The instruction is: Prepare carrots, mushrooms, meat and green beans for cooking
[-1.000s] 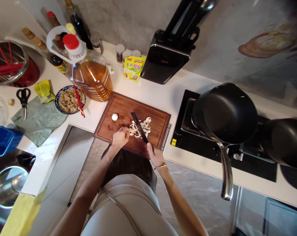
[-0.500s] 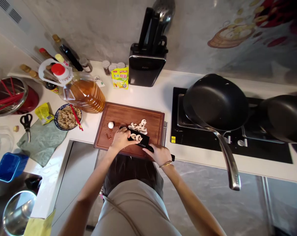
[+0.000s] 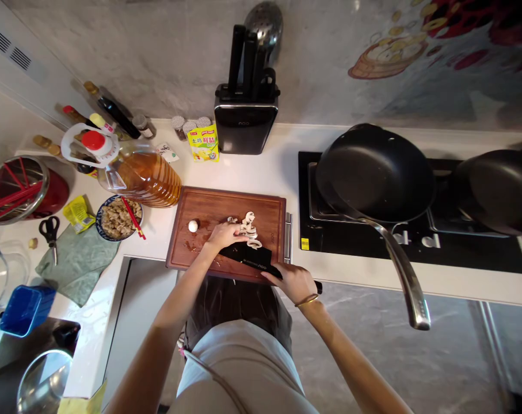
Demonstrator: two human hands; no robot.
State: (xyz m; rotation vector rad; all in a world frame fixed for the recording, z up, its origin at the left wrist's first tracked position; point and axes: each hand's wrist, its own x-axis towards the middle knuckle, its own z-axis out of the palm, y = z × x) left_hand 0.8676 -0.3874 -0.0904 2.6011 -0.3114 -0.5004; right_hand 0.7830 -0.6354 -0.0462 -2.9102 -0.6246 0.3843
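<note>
Just past the fingertips of the left hand (image 3: 223, 236), on their right side, the mushroom slices (image 3: 250, 219) are lying in a loose string that is running roughly away toward the far side of the cutting board (image 3: 221, 202). The left hand is clearly the nearer one: its fingers are keeping close together and meeting the slices from the left, though from where I'm standing I can't tell whether they are pinching any. On the near side of the slices, the right hand (image 3: 295, 282) is wrapping around the handle of a black cleaver (image 3: 256, 257), whose butt is poking out past the palm. Its long axis is running crosswise, from the right hand leftward and slightly away, so the blade is reaching across just below the left hand, its lettered face showing upward (one curled slice is sitting right at its far edge, on it or beside it, I can't say which). Left of the left hand and a bit beyond, a whole mushroom (image 3: 193, 226) is resting alone, touching neither hand. Well right of the right hand, a black pan (image 3: 373, 172) is standing on the stove (image 3: 330, 236).
</note>
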